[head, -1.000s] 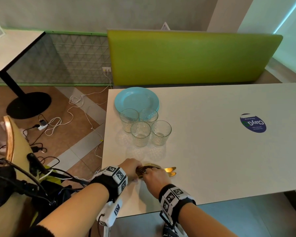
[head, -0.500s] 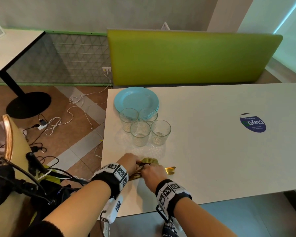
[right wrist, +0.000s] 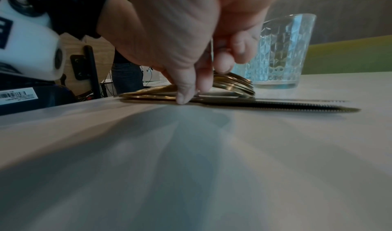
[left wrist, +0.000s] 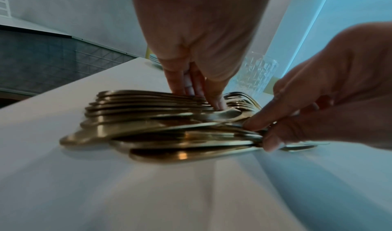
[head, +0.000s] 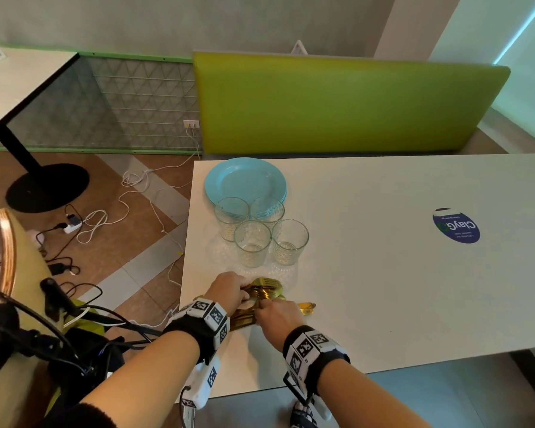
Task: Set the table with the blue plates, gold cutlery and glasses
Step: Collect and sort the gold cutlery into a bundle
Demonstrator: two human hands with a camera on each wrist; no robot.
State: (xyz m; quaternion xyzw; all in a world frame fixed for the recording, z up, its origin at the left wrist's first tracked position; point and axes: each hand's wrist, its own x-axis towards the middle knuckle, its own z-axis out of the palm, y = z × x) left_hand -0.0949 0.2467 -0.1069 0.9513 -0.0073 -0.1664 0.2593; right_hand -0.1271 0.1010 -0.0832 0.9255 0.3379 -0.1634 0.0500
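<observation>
A stack of blue plates (head: 246, 180) sits at the table's far left corner, with several clear glasses (head: 252, 242) grouped just in front of it. A pile of gold cutlery (head: 266, 290) lies near the left front of the white table (head: 383, 273). My left hand (head: 229, 291) presses its straight fingertips (left wrist: 214, 98) down on the fanned handles (left wrist: 148, 122). My right hand (head: 278, 316) pinches some of the pieces between thumb (right wrist: 186, 90) and fingers. Fork heads (right wrist: 233, 83) and a serrated knife blade (right wrist: 275, 106) stick out past it.
A green bench back (head: 337, 103) runs along the far side of the table. A round blue sticker (head: 456, 225) is on the tabletop at the right. The nearest glass (right wrist: 280, 53) stands just behind the cutlery. Cables (head: 105, 217) and a chair (head: 10, 257) are on the floor at the left.
Both hands have crept a little toward the glasses while working the cutlery pile. The handles now fan out between my wrists. Plates and glasses have not moved.
</observation>
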